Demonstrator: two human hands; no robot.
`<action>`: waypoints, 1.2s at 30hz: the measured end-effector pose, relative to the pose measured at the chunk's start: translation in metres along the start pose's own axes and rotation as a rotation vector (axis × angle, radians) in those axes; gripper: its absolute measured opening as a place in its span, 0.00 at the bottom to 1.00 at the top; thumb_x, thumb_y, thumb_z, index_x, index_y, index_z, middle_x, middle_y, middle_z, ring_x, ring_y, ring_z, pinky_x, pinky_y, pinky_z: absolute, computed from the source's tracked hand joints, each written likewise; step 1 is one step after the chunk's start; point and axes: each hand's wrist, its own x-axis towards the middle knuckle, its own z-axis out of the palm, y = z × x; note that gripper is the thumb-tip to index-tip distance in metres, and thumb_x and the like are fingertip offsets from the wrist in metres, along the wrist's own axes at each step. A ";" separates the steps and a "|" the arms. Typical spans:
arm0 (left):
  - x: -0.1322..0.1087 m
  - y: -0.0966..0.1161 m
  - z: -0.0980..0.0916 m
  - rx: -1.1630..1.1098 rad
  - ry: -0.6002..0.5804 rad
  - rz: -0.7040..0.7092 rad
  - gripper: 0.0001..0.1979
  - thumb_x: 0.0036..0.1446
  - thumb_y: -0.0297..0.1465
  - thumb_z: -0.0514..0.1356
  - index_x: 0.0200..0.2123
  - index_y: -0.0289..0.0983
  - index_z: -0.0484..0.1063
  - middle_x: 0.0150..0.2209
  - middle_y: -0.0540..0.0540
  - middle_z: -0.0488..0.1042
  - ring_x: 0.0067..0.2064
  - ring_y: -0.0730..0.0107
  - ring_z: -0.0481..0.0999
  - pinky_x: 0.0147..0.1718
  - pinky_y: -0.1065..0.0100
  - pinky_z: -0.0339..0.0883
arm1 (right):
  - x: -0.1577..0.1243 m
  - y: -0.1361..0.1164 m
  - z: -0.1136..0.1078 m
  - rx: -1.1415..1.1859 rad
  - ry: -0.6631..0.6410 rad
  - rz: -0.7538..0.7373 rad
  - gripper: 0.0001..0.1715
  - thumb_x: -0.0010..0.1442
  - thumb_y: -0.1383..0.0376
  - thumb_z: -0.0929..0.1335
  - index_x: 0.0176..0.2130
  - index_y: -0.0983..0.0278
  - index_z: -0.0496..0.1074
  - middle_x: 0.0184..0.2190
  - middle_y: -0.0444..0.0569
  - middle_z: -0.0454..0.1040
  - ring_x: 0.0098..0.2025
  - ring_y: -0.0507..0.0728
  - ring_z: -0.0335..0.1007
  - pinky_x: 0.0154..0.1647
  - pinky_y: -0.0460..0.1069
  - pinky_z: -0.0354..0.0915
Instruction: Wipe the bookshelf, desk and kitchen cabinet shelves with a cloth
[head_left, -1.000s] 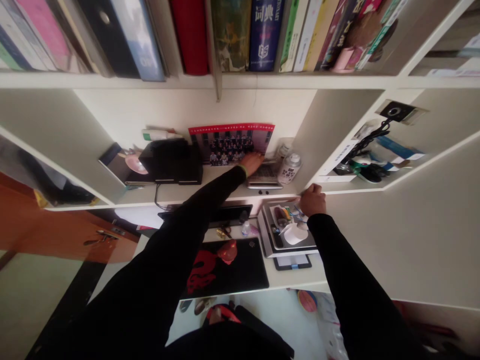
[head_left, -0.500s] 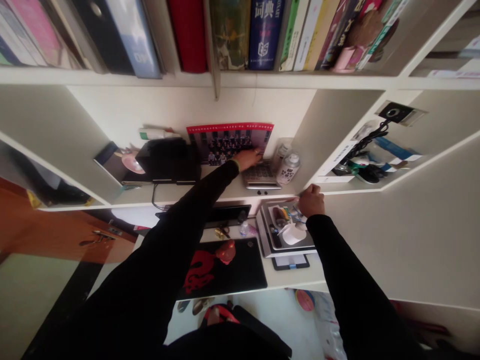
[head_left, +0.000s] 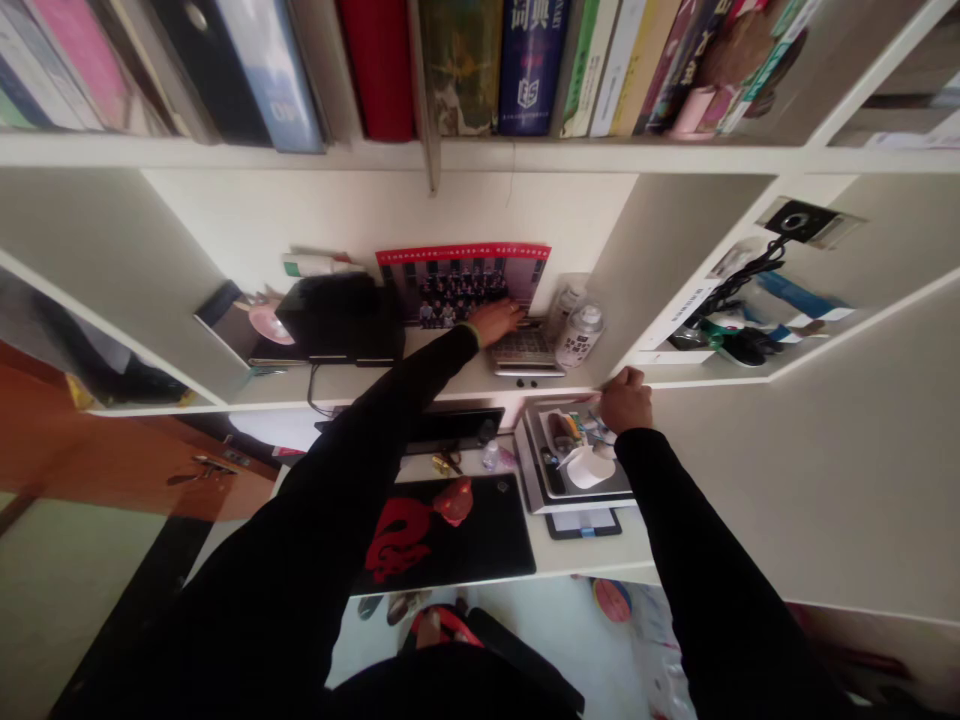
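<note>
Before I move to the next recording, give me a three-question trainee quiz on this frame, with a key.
1. Which hand overlaps the group photo in this view?
2. True or false: in the picture, the red book stands to the left of the blue dictionary.
3. What colour is the large design on the black desk mat? A: green. B: red. C: white.

Key: 1. The left hand. 2. True. 3. B.
</note>
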 end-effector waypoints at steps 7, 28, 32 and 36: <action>-0.022 -0.014 0.009 0.013 0.066 -0.002 0.20 0.74 0.29 0.57 0.63 0.32 0.79 0.63 0.31 0.75 0.66 0.48 0.71 0.62 0.54 0.68 | -0.002 -0.003 -0.002 0.058 0.009 0.070 0.29 0.68 0.67 0.63 0.64 0.81 0.66 0.62 0.78 0.64 0.55 0.71 0.70 0.57 0.62 0.66; -0.037 0.003 0.013 -0.093 0.096 0.000 0.17 0.74 0.25 0.53 0.50 0.32 0.84 0.58 0.34 0.78 0.65 0.50 0.71 0.58 0.57 0.69 | 0.003 0.000 0.010 0.068 0.060 0.058 0.29 0.66 0.68 0.65 0.62 0.80 0.67 0.61 0.78 0.65 0.55 0.73 0.69 0.57 0.63 0.68; -0.025 0.005 0.014 -0.162 0.090 -0.028 0.15 0.72 0.24 0.56 0.45 0.33 0.86 0.55 0.35 0.80 0.64 0.50 0.73 0.59 0.57 0.71 | 0.002 0.000 0.009 0.056 0.042 0.065 0.29 0.67 0.68 0.64 0.63 0.82 0.66 0.61 0.79 0.65 0.58 0.73 0.70 0.59 0.63 0.68; -0.019 0.006 0.011 -0.222 0.089 -0.075 0.15 0.70 0.23 0.57 0.47 0.31 0.86 0.56 0.31 0.80 0.66 0.47 0.74 0.63 0.54 0.72 | 0.001 -0.001 0.006 0.052 0.064 0.045 0.30 0.65 0.68 0.65 0.63 0.80 0.66 0.59 0.77 0.66 0.57 0.73 0.69 0.57 0.64 0.69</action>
